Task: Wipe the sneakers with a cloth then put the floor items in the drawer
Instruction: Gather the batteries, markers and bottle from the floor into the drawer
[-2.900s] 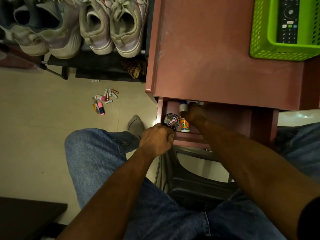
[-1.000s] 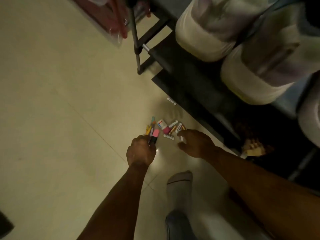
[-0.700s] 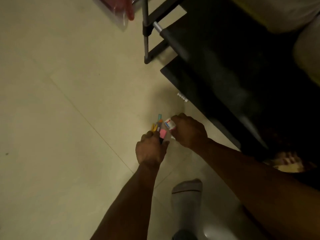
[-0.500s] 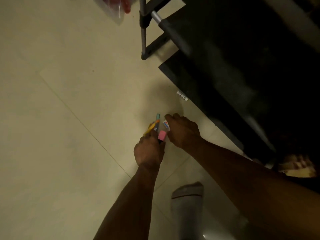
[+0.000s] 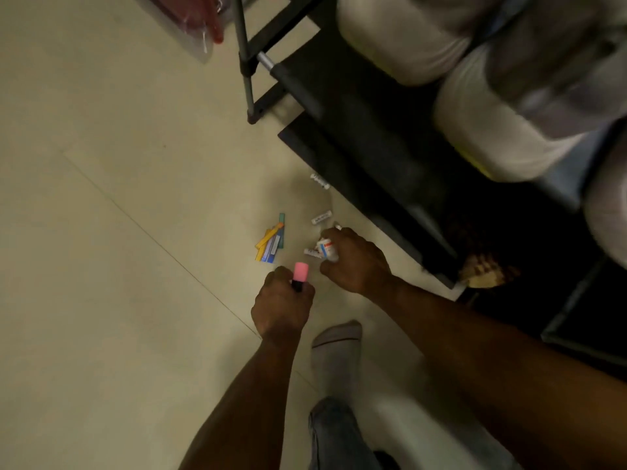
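Note:
My left hand (image 5: pixel 281 305) is closed around a pink-capped marker (image 5: pixel 300 274), its cap sticking up from the fist. My right hand (image 5: pixel 354 261) grips a small white tube with a red and blue label (image 5: pixel 326 248) just above the floor. A bundle of yellow, blue and teal sticks (image 5: pixel 272 242) lies on the tiles to the left of my right hand. Two small white batteries (image 5: pixel 321 217) (image 5: pixel 319 181) rest farther back near the rack. Pale sneakers (image 5: pixel 502 130) sit on the black shoe rack at the upper right. The drawer is out of sight.
The black shoe rack (image 5: pixel 356 106) with metal legs fills the upper right. My grey-socked foot (image 5: pixel 337 347) stands below my hands. A clear plastic packet with red contents (image 5: pixel 195 25) lies at the top. Beige floor tiles spread to the left.
My left hand lifted the pink-capped marker off the pile and drew back. My right hand took hold of the white tube. The view shifted, bringing the sneakers back into sight.

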